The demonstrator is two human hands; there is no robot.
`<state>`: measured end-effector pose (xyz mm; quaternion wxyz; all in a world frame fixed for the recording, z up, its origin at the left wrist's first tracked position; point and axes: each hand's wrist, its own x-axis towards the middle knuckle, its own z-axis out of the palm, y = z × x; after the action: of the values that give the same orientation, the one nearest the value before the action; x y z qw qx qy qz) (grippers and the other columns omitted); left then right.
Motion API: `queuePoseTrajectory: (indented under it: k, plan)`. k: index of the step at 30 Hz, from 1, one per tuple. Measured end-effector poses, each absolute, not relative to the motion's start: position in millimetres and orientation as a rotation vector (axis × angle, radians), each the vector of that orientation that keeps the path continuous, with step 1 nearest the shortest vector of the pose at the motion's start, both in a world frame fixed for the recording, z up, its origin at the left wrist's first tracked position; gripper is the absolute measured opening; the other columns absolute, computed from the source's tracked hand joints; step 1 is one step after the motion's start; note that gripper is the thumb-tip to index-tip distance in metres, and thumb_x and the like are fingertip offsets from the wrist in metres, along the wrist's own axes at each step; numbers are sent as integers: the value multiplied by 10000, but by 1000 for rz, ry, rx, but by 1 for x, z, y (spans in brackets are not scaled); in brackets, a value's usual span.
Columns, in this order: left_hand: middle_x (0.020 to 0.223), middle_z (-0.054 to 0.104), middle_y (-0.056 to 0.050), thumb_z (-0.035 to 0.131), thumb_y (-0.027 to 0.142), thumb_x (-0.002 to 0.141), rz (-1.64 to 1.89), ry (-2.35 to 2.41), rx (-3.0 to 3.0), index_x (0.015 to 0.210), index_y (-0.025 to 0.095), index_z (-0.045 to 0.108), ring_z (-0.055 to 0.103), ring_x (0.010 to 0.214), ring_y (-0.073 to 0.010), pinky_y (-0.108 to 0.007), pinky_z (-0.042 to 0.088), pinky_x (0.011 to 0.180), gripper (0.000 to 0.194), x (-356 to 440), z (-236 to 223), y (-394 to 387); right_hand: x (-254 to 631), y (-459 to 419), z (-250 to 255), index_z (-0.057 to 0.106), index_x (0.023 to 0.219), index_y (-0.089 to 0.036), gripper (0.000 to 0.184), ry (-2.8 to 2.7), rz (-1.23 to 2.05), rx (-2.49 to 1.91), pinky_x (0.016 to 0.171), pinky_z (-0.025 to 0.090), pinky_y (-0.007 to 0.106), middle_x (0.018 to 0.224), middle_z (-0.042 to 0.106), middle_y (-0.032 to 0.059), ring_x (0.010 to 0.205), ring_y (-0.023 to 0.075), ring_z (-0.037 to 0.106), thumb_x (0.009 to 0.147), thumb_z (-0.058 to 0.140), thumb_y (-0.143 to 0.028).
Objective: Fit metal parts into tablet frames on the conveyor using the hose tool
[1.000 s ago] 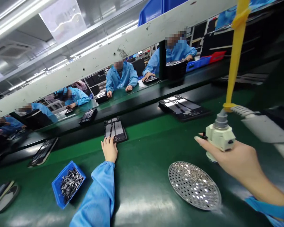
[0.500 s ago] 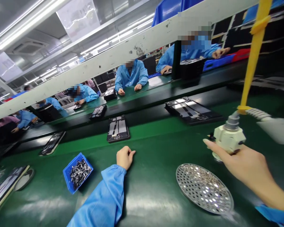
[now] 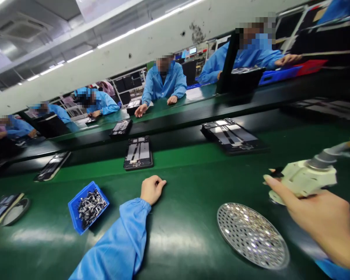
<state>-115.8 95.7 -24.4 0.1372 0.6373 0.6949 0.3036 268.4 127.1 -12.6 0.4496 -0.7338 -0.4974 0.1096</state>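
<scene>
My right hand (image 3: 323, 221) is wrapped round a cream electric screwdriver (image 3: 307, 179) with a grey cable sleeve and a small black lever. The tool is tilted, and its tip is not in view. Left of it on the green bench lies a round perforated metal plate (image 3: 252, 235) with small shiny pieces, probably screws, gathered at its upper side. My left hand (image 3: 152, 189) rests on the bench in a loose fist, with nothing visible in it. A blue bin (image 3: 72, 212) full of small black and silver metal parts stands left of that hand.
Opened tablets (image 3: 138, 153) lie beyond my hands along the bench, a larger one (image 3: 233, 136) to the right. At far left are another tablet (image 3: 1, 210) and a round dish (image 3: 16, 212). A white beam (image 3: 105, 58) crosses above; co-workers (image 3: 163, 85) in blue sit opposite.
My right hand has shifted right, and the screwdriver has tipped from nearly upright towards the right. The yellow strap has mostly left view. My left hand stays on the bench.
</scene>
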Motion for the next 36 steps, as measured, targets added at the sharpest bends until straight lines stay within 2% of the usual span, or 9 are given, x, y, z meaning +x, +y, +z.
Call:
queuePoseTrajectory:
  k: [2, 5, 7, 9, 11, 14, 17, 26, 36]
  plan:
    - [655, 657, -9, 669, 335, 888, 898, 1973, 1830, 695, 207, 697, 567, 629, -148, -262, 398, 652, 233, -113, -19, 94, 262, 115, 8, 730, 687, -248, 230, -1067, 353, -1746, 844, 590, 518, 858, 800, 163, 997, 442, 767, 603, 752, -462]
    - [641, 627, -16, 633, 404, 869, 935, 1912, 1792, 716, 208, 695, 536, 627, -164, -287, 377, 668, 257, -116, -17, 96, 249, 95, 40, 755, 792, -215, 306, -929, 531, -1407, 880, 619, 482, 902, 796, 107, 878, 320, 763, 609, 847, -442]
    - [609, 600, -6, 624, 489, 845, 951, 1893, 1807, 724, 211, 698, 521, 600, -165, -291, 373, 656, 312, -120, -19, 101, 238, 80, 55, 746, 805, -214, 359, -850, 653, -1125, 792, 650, 445, 733, 729, 21, 644, 210, 692, 602, 893, -471]
    - [585, 585, 2, 611, 554, 824, 956, 1898, 1833, 722, 214, 696, 515, 578, -161, -289, 376, 638, 365, -123, -20, 103, 224, 65, 63, 763, 880, -216, 373, -877, 790, -994, 699, 654, 382, 580, 623, -47, 517, 142, 594, 646, 914, -465]
    - [573, 578, 5, 597, 582, 815, 949, 1911, 1852, 711, 214, 689, 511, 566, -158, -286, 380, 626, 393, -123, -19, 103, 208, 51, 64, 778, 925, -219, 387, -929, 918, -941, 531, 588, 309, 517, 552, -74, 440, 109, 514, 671, 923, -473]
    - [579, 579, 3, 585, 598, 807, 926, 1933, 1870, 701, 210, 683, 514, 569, -156, -286, 387, 627, 414, -121, -15, 101, 186, 42, 58, 752, 832, -226, 368, -986, 1033, -924, 395, 462, 274, 523, 557, -66, 406, 100, 472, 666, 933, -500]
    - [585, 579, 1, 582, 611, 803, 903, 1959, 1866, 713, 208, 691, 516, 572, -158, -290, 389, 630, 428, -120, -14, 101, 177, 46, 47, 684, 735, -236, 363, -1004, 1022, -937, 418, 479, 292, 554, 579, -55, 430, 102, 476, 681, 923, -503]
    - [569, 578, 3, 591, 595, 792, 897, 1954, 1842, 731, 217, 693, 523, 566, -166, -298, 390, 629, 396, -118, -15, 101, 186, 57, 28, 706, 767, -237, 322, -985, 937, -974, 471, 469, 308, 495, 499, -82, 431, 114, 486, 716, 907, -483]
    - [564, 554, 5, 588, 585, 786, 910, 1952, 1840, 721, 217, 685, 513, 558, -160, -297, 380, 624, 386, -116, -14, 100, 183, 59, 25, 732, 799, -236, 331, -981, 959, -981, 461, 437, 309, 500, 518, -82, 409, 106, 448, 699, 907, -500]
